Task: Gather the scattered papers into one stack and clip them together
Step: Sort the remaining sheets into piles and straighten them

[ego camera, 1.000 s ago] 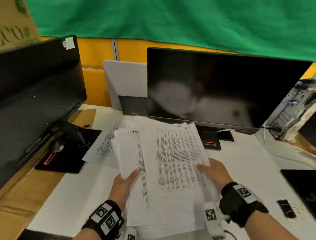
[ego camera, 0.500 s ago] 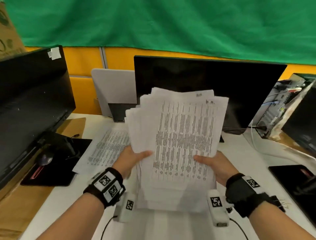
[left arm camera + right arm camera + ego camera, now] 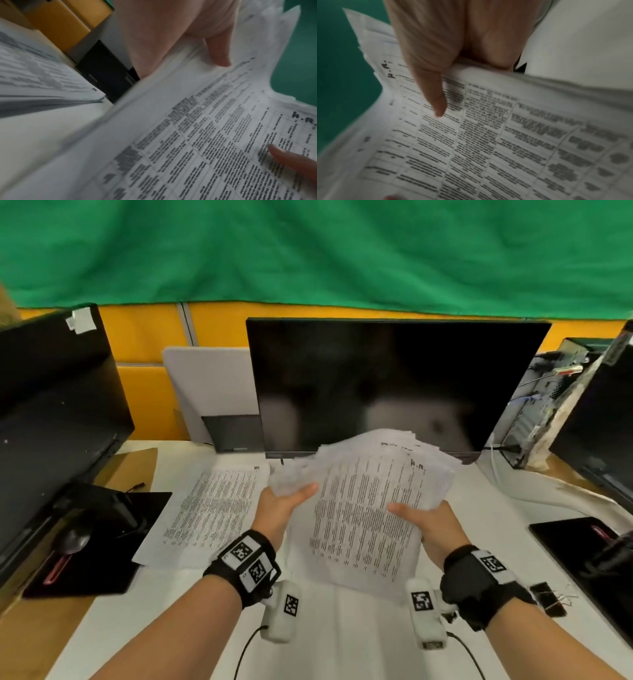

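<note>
A thick, uneven stack of printed papers (image 3: 363,508) is held above the white desk (image 3: 342,638) in front of the middle monitor. My left hand (image 3: 284,505) grips its left edge, thumb on top. My right hand (image 3: 421,518) grips its right edge, thumb on the top sheet. The wrist views show the stack (image 3: 205,142) (image 3: 488,142) with each thumb pressed on the printed table. More printed sheets (image 3: 215,511) lie flat on the desk to the left. Black binder clips (image 3: 548,599) lie on the desk by my right wrist.
A black monitor (image 3: 394,385) stands straight ahead, another monitor (image 3: 51,412) on the left with its stand base (image 3: 99,542). A third dark screen (image 3: 603,419) and a computer case (image 3: 548,402) are at the right. A black pad (image 3: 589,559) lies at the right edge.
Both hands lifted the stack off the desk to upright, then tipped it back down and lower. The sheets left on the desk became visible.
</note>
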### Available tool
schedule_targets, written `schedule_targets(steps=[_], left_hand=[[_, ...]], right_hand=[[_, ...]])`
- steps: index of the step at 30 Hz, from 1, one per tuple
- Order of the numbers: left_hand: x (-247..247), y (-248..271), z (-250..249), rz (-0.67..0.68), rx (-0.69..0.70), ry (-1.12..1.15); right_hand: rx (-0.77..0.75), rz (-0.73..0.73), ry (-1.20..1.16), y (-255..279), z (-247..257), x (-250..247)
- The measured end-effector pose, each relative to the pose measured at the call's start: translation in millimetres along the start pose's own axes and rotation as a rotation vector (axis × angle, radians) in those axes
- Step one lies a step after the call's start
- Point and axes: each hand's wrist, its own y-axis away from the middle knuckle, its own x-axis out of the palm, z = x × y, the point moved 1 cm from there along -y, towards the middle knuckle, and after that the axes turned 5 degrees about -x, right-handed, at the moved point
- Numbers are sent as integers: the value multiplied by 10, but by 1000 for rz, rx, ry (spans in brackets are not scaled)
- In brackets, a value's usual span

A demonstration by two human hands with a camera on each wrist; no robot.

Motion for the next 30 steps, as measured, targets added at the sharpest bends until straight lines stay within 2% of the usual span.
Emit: schedule_targets(steps=[3, 7, 9, 12, 16, 20, 23, 26, 30], left_hand=[[38, -19, -196, -47, 111, 93], [-72, -72, -335, 0, 249, 76], [-140, -92, -267, -3, 227, 38], [-154, -103, -108, -16, 144, -30], [-18, -105, -94, -38, 144, -68], [77, -109, -271, -46, 194, -37], [45, -112, -302, -35, 235, -52], [4, -132, -210, -55, 219, -72], [29, -162, -150, -67, 189, -63]], right_hand=[[-137, -61, 15, -60, 220, 64], [-280, 27, 130, -97, 478, 29], [-273, 64, 160, -90, 451, -10], [-148, 62, 136, -88, 275, -43], [-81, 36, 111, -119, 172, 39], [-176, -36, 104, -176, 360, 120], [-238, -26, 179, -175, 453, 103], [-285, -50, 236, -132, 445, 100], [-418, -127, 195, -98, 526, 216]])
